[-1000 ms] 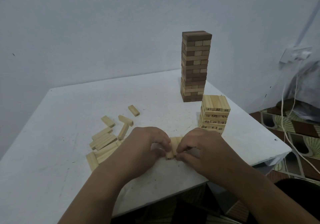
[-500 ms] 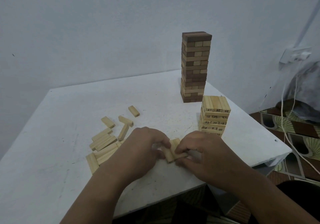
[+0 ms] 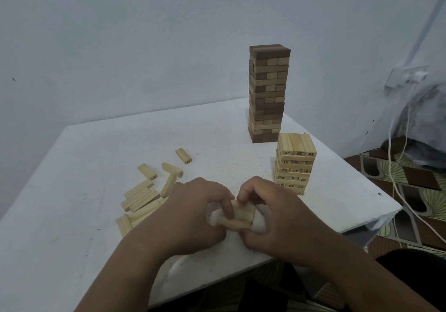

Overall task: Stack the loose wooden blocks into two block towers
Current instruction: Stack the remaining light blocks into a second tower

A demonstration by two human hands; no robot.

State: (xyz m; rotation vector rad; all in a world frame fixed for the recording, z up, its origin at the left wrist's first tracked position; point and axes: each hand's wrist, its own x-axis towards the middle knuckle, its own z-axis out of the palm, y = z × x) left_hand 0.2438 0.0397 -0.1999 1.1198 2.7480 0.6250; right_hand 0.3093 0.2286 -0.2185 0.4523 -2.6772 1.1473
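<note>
My left hand (image 3: 193, 212) and my right hand (image 3: 282, 220) meet near the front of the white table (image 3: 96, 147), both pinching a small group of light wooden blocks (image 3: 242, 216) between their fingertips. A short tower of light numbered blocks (image 3: 294, 164) stands just behind my right hand. A taller tower of mixed dark and light blocks (image 3: 268, 94) rises behind it near the table's far edge. Several loose light blocks (image 3: 144, 193) lie scattered to the left of my left hand, partly hidden by it.
The table's right corner (image 3: 395, 207) lies close to the short tower. A wall stands behind the table. White cables (image 3: 395, 181) hang from a wall socket (image 3: 407, 76) at right, over a patterned floor.
Both hands have closed in tighter around the grouped blocks and squared them together; the group has shifted slightly toward me. The towers and the loose blocks have not moved.
</note>
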